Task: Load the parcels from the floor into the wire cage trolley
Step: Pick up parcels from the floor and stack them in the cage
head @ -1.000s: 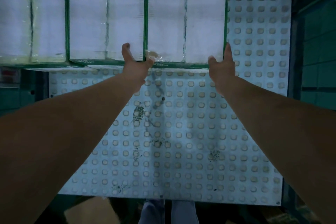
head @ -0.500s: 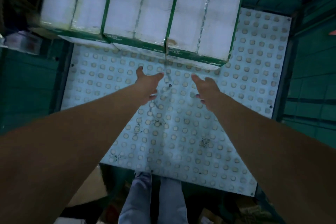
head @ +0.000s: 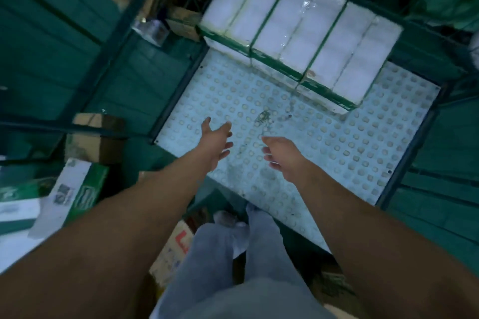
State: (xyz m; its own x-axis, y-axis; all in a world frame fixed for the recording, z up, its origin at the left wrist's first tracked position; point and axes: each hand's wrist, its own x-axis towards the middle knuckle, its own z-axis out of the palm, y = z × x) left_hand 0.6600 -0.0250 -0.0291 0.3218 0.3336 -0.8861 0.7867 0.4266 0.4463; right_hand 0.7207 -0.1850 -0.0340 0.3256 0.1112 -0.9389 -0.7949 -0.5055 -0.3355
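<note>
1. Left hand [head: 216,141] held out over the studded trolley floor [head: 337,147], fingers [head: 225,127] spread and released, gripping nothing.
2. Right hand [head: 281,153] beside it, near but apart, fingers loosely curled and slack, holding nothing.
3. Row of white parcels [head: 298,31] with green edges, packed side by side at the far end of the wire cage trolley [head: 412,147], standing on the studded floor against the back wires.
4. More parcels outside the cage on the left: a green-and-white box [head: 75,193] with a printed label, lying tilted, and a brown carton [head: 90,140] just beyond it.
5. Another carton [head: 173,248] with red print near the grey trouser legs [head: 233,267], partly hidden by the left forearm.
6. Picture slightly blurred; label text unreadable.
</note>
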